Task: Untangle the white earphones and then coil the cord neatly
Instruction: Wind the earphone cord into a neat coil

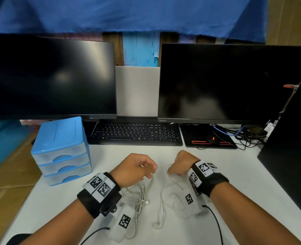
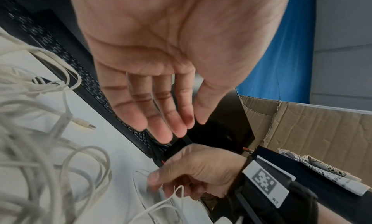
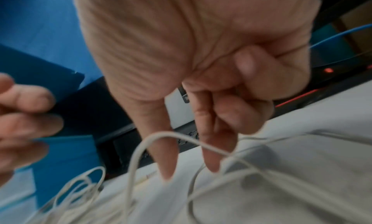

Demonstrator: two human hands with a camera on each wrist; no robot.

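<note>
The white earphones [image 1: 142,193] lie in a loose tangle on the white table [image 1: 234,174], between and under both wrists. One earbud [image 1: 147,202] shows near the left wrist, and the jack plug [image 1: 181,188] lies beside the right wrist. My left hand [image 1: 151,167] hovers over the tangle; in the left wrist view its fingers [image 2: 161,132] are straight and hold nothing. My right hand [image 1: 170,171] pinches a small loop of cord [image 2: 179,190] between thumb and fingers. In the right wrist view the cord [image 3: 167,134] arches across the fingers [image 3: 209,163].
A blue plastic drawer unit [image 1: 61,149] stands at the left. A black keyboard [image 1: 137,134], a mouse on its pad [image 1: 211,138] and two dark monitors [image 1: 225,82] line the back. A black panel [image 1: 291,156] and loose cables [image 1: 248,137] are on the right.
</note>
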